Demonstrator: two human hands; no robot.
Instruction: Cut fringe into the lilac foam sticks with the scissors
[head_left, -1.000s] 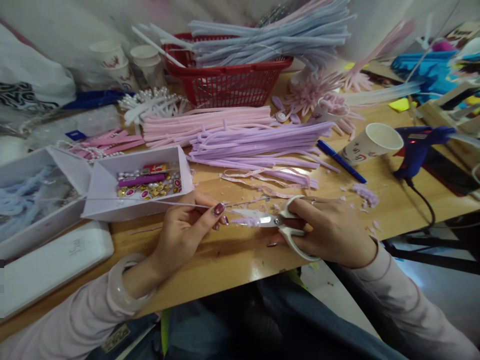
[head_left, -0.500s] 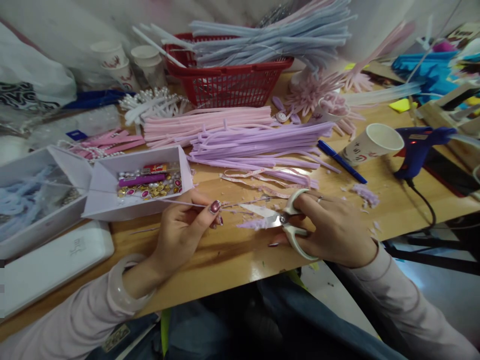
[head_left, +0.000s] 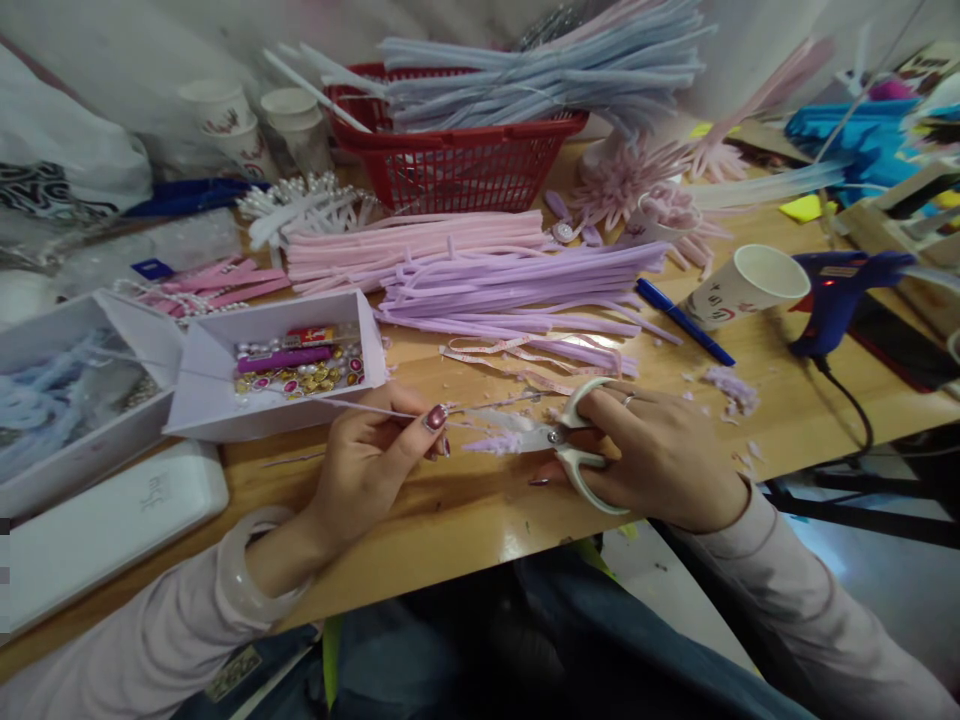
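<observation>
My left hand (head_left: 375,450) pinches a thin purple pipe cleaner (head_left: 367,407) between thumb and fingertips. Its thin length runs left across the edge of the white bead box. In my right hand (head_left: 652,450) are white-handled scissors (head_left: 553,437), blades slightly apart and pointing at my left fingertips. A tuft of purple fluff (head_left: 491,443) clings to the lower blade. Just behind the blades lies a thin stripped stem (head_left: 502,402) on the wooden table, among purple scraps. Whether the blades touch the pipe cleaner, I cannot tell.
Purple pipe cleaners (head_left: 517,285) and pink ones (head_left: 420,245) lie behind my hands. A red basket (head_left: 465,165) stands at the back. To the left are a white box of beads (head_left: 255,415) and a power bank (head_left: 120,530); rightward, a paper cup (head_left: 750,290) and glue gun (head_left: 832,290).
The scissors opened wider and drew slightly right half a second ago, then moved left again with the blades closer together. My left hand shifted only slightly, still pinching the pipe cleaner.
</observation>
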